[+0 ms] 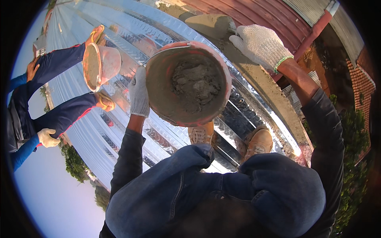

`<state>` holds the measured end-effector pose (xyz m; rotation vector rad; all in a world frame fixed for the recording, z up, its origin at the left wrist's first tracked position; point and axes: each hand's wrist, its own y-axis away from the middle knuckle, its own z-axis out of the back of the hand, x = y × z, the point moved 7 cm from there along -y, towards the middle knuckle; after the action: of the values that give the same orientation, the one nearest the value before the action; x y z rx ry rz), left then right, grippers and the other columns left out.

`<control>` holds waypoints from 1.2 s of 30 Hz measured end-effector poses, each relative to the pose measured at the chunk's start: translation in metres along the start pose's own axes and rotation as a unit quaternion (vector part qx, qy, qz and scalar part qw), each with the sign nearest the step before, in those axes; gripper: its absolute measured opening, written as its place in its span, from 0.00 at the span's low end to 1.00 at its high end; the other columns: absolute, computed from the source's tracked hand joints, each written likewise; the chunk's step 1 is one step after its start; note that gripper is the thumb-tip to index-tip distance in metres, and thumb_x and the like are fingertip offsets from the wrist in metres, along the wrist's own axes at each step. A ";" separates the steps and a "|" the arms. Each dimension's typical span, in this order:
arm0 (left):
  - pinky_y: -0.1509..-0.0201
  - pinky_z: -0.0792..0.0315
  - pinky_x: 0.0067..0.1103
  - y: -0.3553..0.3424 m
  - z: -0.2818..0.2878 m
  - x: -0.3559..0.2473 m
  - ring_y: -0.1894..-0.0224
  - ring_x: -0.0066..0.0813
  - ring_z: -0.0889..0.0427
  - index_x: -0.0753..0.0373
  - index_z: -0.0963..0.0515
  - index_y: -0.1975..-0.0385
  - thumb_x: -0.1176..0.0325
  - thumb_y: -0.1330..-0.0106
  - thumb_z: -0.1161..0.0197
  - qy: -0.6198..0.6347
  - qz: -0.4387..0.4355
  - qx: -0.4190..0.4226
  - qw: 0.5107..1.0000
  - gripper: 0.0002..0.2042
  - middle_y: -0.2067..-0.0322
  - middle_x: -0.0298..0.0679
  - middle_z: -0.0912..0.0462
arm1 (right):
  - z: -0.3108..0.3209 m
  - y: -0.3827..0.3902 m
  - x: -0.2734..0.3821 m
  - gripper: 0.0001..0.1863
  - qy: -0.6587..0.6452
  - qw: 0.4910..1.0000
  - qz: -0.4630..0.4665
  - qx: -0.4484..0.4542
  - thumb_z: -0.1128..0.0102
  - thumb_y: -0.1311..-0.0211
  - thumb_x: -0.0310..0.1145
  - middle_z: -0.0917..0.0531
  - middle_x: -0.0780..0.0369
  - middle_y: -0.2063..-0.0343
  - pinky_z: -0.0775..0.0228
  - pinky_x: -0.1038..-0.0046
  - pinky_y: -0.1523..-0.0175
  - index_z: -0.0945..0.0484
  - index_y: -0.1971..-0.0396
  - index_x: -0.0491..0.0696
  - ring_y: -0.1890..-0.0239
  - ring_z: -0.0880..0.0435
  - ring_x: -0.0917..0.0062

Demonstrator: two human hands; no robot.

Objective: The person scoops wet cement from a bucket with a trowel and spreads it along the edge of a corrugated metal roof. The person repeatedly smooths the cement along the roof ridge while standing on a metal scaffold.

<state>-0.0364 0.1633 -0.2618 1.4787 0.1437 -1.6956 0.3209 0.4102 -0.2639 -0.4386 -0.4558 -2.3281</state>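
A bucket [158, 93] of wet grey mortar [198, 83] is tilted toward me above my shoes. My left hand [139, 93], in a white knitted glove, is closed on the left side of its rim, by the wire handle. Out over the wall top, my gloved right hand [262, 45] is closed, its thumb pointing left. Beside that thumb is a broad, mortar-coated blade, apparently a trowel [210, 25], lying along the wall [262, 81]; the glove hides its handle. Smeared mortar covers the wall's top.
Shiny corrugated roofing sheets [71, 95] slope off to the left. Another person [59, 67] in sandals stands there, a second bucket [109, 63] between their feet. Beyond the wall are a red metal roof [254, 14] and a drop toward trees [353, 158]. My shoes [258, 142] rest beside the wall.
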 end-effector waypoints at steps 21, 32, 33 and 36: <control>0.46 0.21 0.25 0.002 -0.003 -0.003 0.51 0.22 0.16 0.63 0.14 0.43 0.49 0.11 0.39 0.007 -0.005 0.013 1.000 0.21 0.51 0.31 0.12 | -0.007 -0.007 -0.050 0.26 -0.009 0.998 -0.043 -0.034 0.44 0.15 0.54 0.09 0.45 0.57 0.17 0.47 0.45 0.11 0.48 0.44 0.50 0.09 0.47; 0.43 0.20 0.26 0.013 -0.013 -0.014 0.48 0.24 0.15 0.65 0.14 0.40 0.45 0.13 0.39 -0.011 0.000 0.003 1.000 0.26 0.47 0.35 0.11 | -0.029 -0.005 -0.042 0.19 0.079 0.995 -0.047 -0.043 0.39 0.18 0.47 0.10 0.48 0.57 0.14 0.49 0.48 0.17 0.47 0.45 0.52 0.07 0.50; 0.43 0.20 0.26 0.013 -0.014 -0.015 0.48 0.24 0.15 0.65 0.14 0.40 0.44 0.13 0.39 -0.014 0.002 0.001 1.000 0.26 0.47 0.35 0.11 | -0.032 -0.004 -0.041 0.19 0.092 0.994 -0.034 -0.041 0.39 0.18 0.46 0.10 0.49 0.57 0.13 0.50 0.50 0.17 0.46 0.45 0.52 0.07 0.50; 0.43 0.20 0.26 0.011 -0.015 -0.014 0.48 0.25 0.15 0.65 0.14 0.40 0.45 0.13 0.39 -0.018 -0.008 0.005 1.000 0.26 0.47 0.35 0.11 | -0.038 0.008 -0.034 0.18 0.130 0.988 0.005 -0.087 0.38 0.17 0.43 0.11 0.50 0.56 0.13 0.52 0.54 0.19 0.43 0.44 0.54 0.07 0.52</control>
<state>-0.0186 0.1720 -0.2493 1.4567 0.1286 -1.7362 0.3431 0.4080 -0.3111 -0.2126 -0.1254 -2.3820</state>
